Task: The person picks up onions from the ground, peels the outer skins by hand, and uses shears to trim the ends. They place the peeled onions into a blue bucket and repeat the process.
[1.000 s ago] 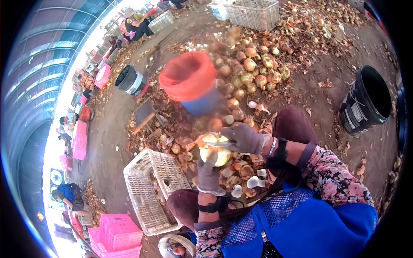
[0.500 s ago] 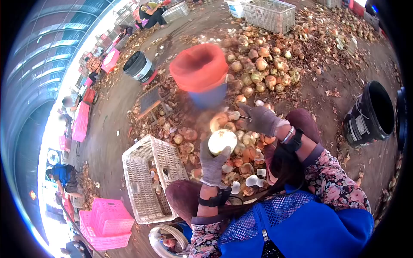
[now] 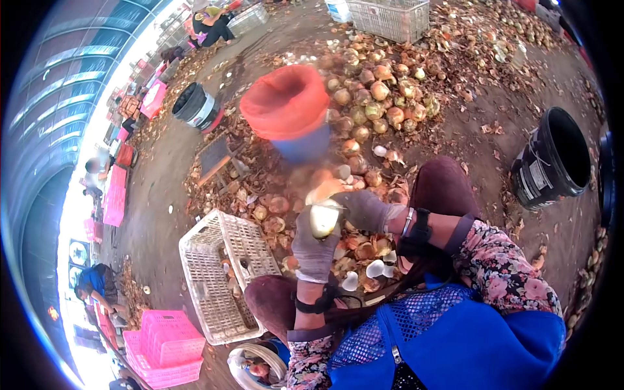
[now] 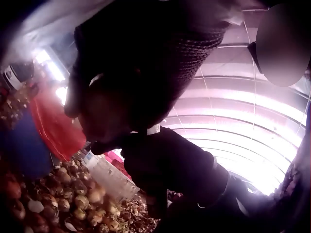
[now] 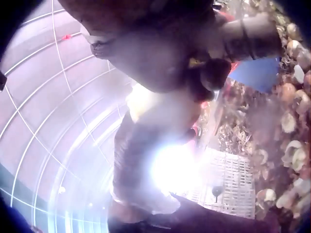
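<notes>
A peeled pale onion sits in my gloved left hand, whose fingers and thumb curl round it. From the right, my gloved right hand meets the onion and grips a small knife; its handle juts out past the fist in the right wrist view. The blade is mostly hidden at the onion. Loose orange-brown skin shows just beyond the fingers. Both hands are dark in the left wrist view, the left hand above the right hand.
Beyond the hands stands a blue bucket lined with a red mesh bag. Unpeeled onions heap behind it. A white crate is at the left knee, a black bucket at right, pink crates at lower left.
Half a second ago the right hand was apart from the onion with the knife blade showing; now it has come back against it. The left hand has turned the onion and shifted slightly left.
</notes>
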Demonstrator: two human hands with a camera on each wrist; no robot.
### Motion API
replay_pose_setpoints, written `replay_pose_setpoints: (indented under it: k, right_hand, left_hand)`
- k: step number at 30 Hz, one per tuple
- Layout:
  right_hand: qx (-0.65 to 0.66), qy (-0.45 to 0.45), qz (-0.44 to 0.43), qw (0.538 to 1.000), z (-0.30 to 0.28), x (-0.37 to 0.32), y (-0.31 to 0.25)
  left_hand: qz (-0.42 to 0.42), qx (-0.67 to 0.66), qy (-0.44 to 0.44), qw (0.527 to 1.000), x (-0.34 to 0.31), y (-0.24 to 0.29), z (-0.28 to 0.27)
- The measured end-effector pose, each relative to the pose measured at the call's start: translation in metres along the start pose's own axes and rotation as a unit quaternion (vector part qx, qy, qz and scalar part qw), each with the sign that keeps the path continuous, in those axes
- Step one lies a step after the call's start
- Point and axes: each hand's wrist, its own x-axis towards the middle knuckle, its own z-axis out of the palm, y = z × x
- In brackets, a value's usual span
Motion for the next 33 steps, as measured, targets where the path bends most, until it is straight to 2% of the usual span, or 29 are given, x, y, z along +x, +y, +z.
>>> replay_pose_setpoints:
  k: [3, 5, 7, 8, 9, 11, 14, 15, 17, 18, 19, 20, 21, 24, 27, 30, 33]
  right_hand:
    - [0.027, 0.0, 0.043, 0.999, -0.004, -0.001, -0.003]
    - [0.005, -0.031, 0.013, 0.999, -0.02, 0.005, -0.004]
    - [0.116, -0.005, -0.009, 0.993, -0.028, 0.013, 0.003]
    - [0.17, 0.007, -0.022, 0.985, -0.031, 0.017, 0.006]
    - [0.233, -0.06, 0.064, 0.969, -0.058, 0.017, -0.018]
    - [0.305, -0.196, 0.17, 0.916, -0.053, 0.021, -0.012]
    - [0.462, -0.164, 0.182, 0.852, -0.074, 0.012, -0.035]
    - [0.457, -0.152, 0.167, 0.86, -0.071, 0.01, -0.033]
    - [0.445, -0.13, 0.137, 0.876, -0.056, 0.01, -0.021]
    - [0.334, -0.042, 0.044, 0.941, -0.038, 0.008, -0.014]
    - [0.214, 0.049, -0.051, 0.974, -0.014, 0.006, -0.007]
    - [0.088, 0.139, -0.143, 0.976, -0.001, 0.004, -0.004]
    - [0.16, 0.047, -0.034, 0.985, -0.017, -0.001, -0.022]
    - [0.095, 0.068, -0.042, 0.992, -0.005, -0.003, -0.015]
    - [0.072, 0.069, -0.007, 0.995, 0.008, -0.003, -0.008]
    - [0.114, 0.027, 0.049, 0.992, 0.003, -0.003, -0.009]
    - [0.104, 0.017, 0.055, 0.993, 0.02, 0.0, 0.008]
  left_hand:
    - [-0.022, 0.02, -0.039, 0.999, 0.002, 0.003, -0.003]
    - [-0.007, -0.007, -0.049, 0.999, 0.003, 0.015, -0.008]
    - [-0.008, -0.032, -0.066, 0.997, 0.003, 0.016, -0.013]
    - [0.004, -0.086, -0.057, 0.995, 0.002, 0.01, -0.012]
    - [0.016, -0.14, -0.049, 0.989, 0.001, 0.003, -0.01]
    - [0.043, -0.211, -0.049, 0.975, 0.006, 0.008, -0.009]
    - [0.056, -0.073, -0.038, 0.995, 0.01, 0.003, -0.007]
    - [0.085, -0.006, -0.016, 0.996, 0.011, 0.012, -0.009]
    - [0.047, -0.019, 0.009, 0.999, 0.009, -0.004, 0.001]
    - [0.026, -0.025, 0.021, 0.999, 0.008, -0.009, 0.004]
    - [0.031, -0.001, 0.015, 0.999, 0.008, -0.008, 0.003]
    - [0.035, 0.024, 0.008, 0.999, 0.008, -0.007, 0.001]
    - [0.039, 0.048, 0.0, 0.998, 0.008, -0.005, 0.0]
    - [0.038, 0.044, -0.01, 0.998, 0.007, -0.004, -0.004]
    - [0.033, 0.046, 0.003, 0.998, 0.005, -0.004, -0.002]
    - [0.006, 0.062, -0.018, 0.998, 0.006, 0.002, -0.004]
    - [0.078, 0.137, -0.027, 0.987, 0.008, 0.003, -0.006]
